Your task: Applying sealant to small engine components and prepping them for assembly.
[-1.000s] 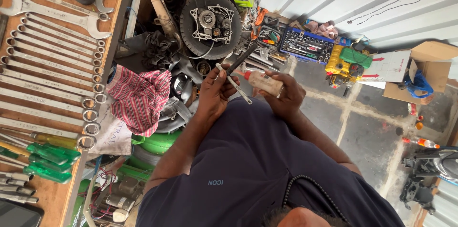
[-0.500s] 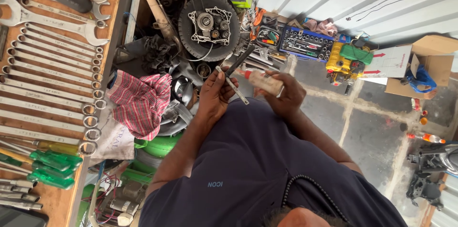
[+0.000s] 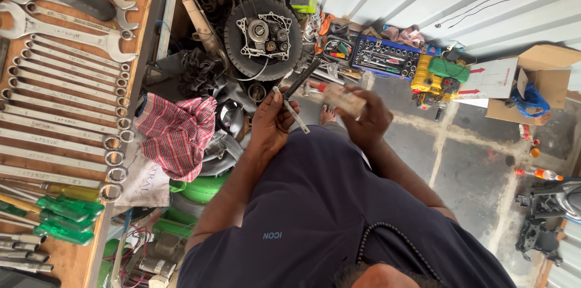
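Observation:
My left hand [image 3: 269, 127] is closed on a thin grey metal strip [image 3: 295, 115] and sits at the lower end of a black rod [image 3: 304, 77] that slants up to the right. My right hand [image 3: 370, 119] grips a pale, worn block-shaped piece [image 3: 342, 98] close beside the strip. Both hands are held in front of my dark blue shirt [image 3: 315, 215], above the concrete floor. Just beyond them lies a black wheel with a metal engine part in its hub [image 3: 264, 36].
A wooden board [image 3: 72, 251] on the left carries several spanners [image 3: 60, 106] and green-handled screwdrivers [image 3: 60, 221]. A red checked cloth [image 3: 178, 133] lies beside it. A blue socket set [image 3: 384, 56], a yellow tool [image 3: 426, 82] and a cardboard box [image 3: 532, 79] stand along the corrugated wall.
My hands stay together with the same pieces and have barely shifted. The view has tipped slightly, so the wheel and the wall items sit lower in the picture.

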